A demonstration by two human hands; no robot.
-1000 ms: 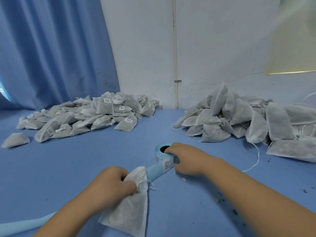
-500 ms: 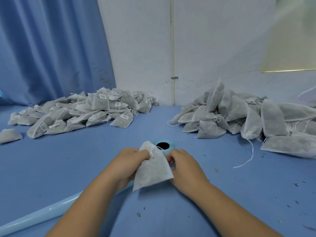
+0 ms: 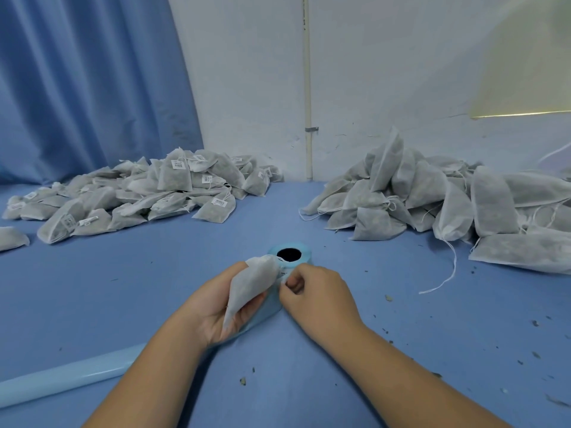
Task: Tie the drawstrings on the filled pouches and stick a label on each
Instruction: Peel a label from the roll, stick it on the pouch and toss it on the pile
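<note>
The left hand [image 3: 213, 304] is in the low middle of the picture. It holds a pouch [image 3: 250, 288]. The fingers curl under the pouch and the thumb sits behind it. The pouch is white and full. It is tilted, with its top end pointing up and to the right, at the roll [image 3: 289, 254].

The right hand [image 3: 319, 296] is just beside the pouch, on its right. Its fingers are curled in, and the thumb and a finger are pressed together on a small white thing at the side of the roll. It looks like a label [image 3: 283, 274], but it is too small to be sure.

The roll is light blue with a dark hole in the middle. It lies flat on the blue table [image 3: 154, 288], just above both hands. A long light blue strip [image 3: 61, 379] runs from under the left hand down to the low left edge.

On the left, near the back, is a pile of pouches with labels [image 3: 148, 196]. On the right is a pile with none [image 3: 432, 199], and a loose string [image 3: 448, 273] hangs out of it onto the table.

A blue curtain [image 3: 86, 81] fills the upper left. A white wall [image 3: 247, 72] is behind, with a thin pipe [image 3: 306, 88] going up it. Small dark crumbs [image 3: 536, 323] lie on the table at the low right.
</note>
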